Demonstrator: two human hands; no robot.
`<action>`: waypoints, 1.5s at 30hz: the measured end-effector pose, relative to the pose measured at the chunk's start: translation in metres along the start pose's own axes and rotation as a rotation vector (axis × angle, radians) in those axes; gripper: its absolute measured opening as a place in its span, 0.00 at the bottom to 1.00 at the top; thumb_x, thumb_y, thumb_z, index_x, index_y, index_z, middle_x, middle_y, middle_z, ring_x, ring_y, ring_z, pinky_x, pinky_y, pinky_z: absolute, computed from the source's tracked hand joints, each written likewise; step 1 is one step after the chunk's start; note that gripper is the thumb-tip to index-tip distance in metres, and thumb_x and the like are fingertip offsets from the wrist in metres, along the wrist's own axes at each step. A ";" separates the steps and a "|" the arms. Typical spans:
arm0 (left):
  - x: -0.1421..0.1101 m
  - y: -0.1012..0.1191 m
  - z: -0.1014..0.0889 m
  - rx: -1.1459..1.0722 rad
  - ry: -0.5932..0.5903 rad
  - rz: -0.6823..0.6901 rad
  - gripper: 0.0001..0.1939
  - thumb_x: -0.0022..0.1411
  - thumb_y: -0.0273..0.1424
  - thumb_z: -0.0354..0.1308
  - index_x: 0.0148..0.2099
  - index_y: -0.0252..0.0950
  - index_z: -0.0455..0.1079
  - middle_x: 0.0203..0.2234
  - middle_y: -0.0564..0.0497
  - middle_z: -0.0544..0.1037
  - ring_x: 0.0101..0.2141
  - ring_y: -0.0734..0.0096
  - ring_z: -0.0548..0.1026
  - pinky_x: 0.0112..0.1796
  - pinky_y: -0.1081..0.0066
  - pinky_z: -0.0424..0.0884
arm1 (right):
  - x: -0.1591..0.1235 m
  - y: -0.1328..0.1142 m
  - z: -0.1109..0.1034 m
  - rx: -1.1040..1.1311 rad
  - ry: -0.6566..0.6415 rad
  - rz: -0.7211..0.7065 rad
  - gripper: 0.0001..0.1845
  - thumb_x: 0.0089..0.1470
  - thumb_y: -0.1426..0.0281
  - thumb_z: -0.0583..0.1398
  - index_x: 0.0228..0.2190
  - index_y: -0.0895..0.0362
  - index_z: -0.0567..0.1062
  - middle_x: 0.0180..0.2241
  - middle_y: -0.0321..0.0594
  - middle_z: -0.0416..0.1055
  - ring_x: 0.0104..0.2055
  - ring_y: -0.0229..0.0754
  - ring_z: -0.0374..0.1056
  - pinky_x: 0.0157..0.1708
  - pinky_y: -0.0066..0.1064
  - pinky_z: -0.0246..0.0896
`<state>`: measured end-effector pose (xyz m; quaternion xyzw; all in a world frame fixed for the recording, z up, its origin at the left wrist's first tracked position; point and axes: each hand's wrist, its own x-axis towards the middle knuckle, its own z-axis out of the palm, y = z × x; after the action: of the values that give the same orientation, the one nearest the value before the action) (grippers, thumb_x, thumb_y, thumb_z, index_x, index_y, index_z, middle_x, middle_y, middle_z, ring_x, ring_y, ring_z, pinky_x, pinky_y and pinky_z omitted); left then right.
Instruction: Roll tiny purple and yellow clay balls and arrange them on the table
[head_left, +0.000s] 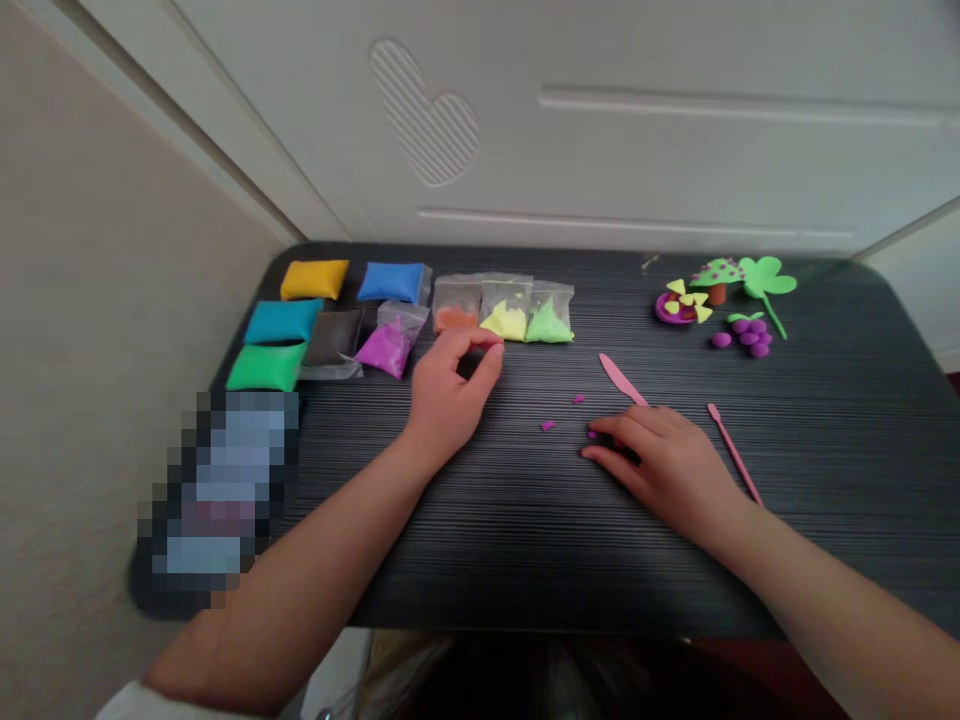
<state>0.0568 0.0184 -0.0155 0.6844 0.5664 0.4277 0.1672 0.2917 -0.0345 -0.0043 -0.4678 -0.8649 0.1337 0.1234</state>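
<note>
My left hand (456,388) hovers by the small bags of orange clay (454,318) and yellow clay (505,318). Its thumb and forefinger tips meet in a pinch; whatever may be between them is too small to make out. Over the middle of the table, my right hand (660,455) has thumb and forefinger closed around a tiny purple clay piece (592,434). Two more purple bits, one nearer (548,426) and one farther (579,399), lie between the hands. A pink plastic knife (619,377) lies partly beneath my right hand's fingers.
A pink stick tool (733,452) lies right of my right hand. Clay models, including a mushroom (718,278), a clover (765,278) and grapes (750,335), stand at the back right. Several coloured clay packs (315,280) and a blurred-out device (225,490) occupy the left.
</note>
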 end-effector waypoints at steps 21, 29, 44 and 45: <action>0.002 -0.001 -0.002 -0.048 0.001 -0.115 0.06 0.58 0.35 0.52 0.35 0.41 0.69 0.29 0.56 0.74 0.30 0.75 0.72 0.34 0.72 0.70 | -0.008 0.001 -0.019 -0.204 -0.086 -0.159 0.17 0.53 0.68 0.56 0.46 0.55 0.70 0.25 0.34 0.68 0.27 0.37 0.60 0.32 0.36 0.49; 0.002 -0.001 -0.001 -0.073 0.014 -0.112 0.05 0.57 0.34 0.53 0.34 0.40 0.69 0.28 0.56 0.74 0.29 0.76 0.72 0.33 0.73 0.70 | -0.007 0.000 -0.017 -0.165 -0.114 -0.201 0.17 0.54 0.67 0.55 0.46 0.55 0.70 0.23 0.33 0.68 0.27 0.36 0.60 0.33 0.35 0.48; 0.002 -0.001 0.001 -0.104 0.042 -0.121 0.04 0.55 0.32 0.55 0.33 0.40 0.70 0.26 0.56 0.75 0.28 0.75 0.72 0.32 0.73 0.70 | -0.006 0.002 -0.017 -0.178 -0.106 -0.162 0.17 0.54 0.66 0.55 0.46 0.55 0.69 0.23 0.33 0.68 0.27 0.37 0.61 0.34 0.35 0.49; 0.002 -0.001 0.001 -0.107 0.046 -0.123 0.03 0.55 0.32 0.55 0.33 0.40 0.70 0.26 0.56 0.75 0.28 0.76 0.72 0.32 0.73 0.70 | -0.006 0.001 -0.017 -0.162 -0.117 -0.182 0.17 0.54 0.66 0.55 0.46 0.55 0.69 0.23 0.32 0.68 0.27 0.36 0.61 0.34 0.35 0.49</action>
<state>0.0573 0.0208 -0.0161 0.6285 0.5871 0.4619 0.2166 0.3009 -0.0372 0.0105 -0.3873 -0.9174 0.0786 0.0462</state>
